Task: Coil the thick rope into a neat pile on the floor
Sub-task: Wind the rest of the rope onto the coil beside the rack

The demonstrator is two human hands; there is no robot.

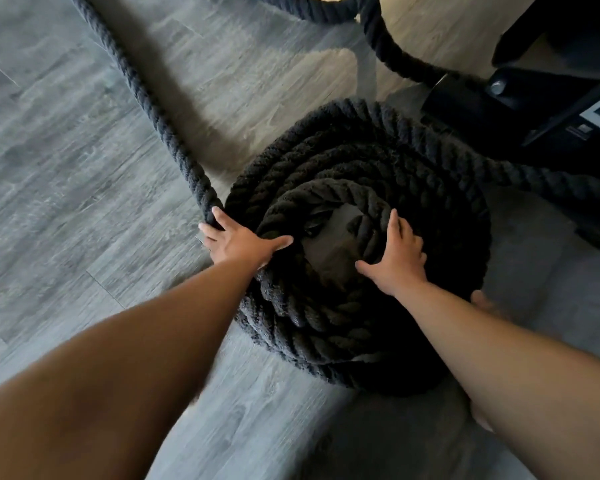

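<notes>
The thick black rope lies mostly wound into a round, stacked coil on the grey plank floor, with a small bare patch of floor in its middle. A free length of the rope runs in from the top left and joins the coil at its left edge. There my left hand grips the rope, thumb lying on the inner turns, fingers over the outer side. My right hand rests flat on the top inner loop at the coil's right, fingers spread along the rope and thumb pointing toward the centre.
A black metal equipment frame with a white letter stands close behind the coil at the upper right. More rope loops around its base at the top. Grey floor stretches out to the left.
</notes>
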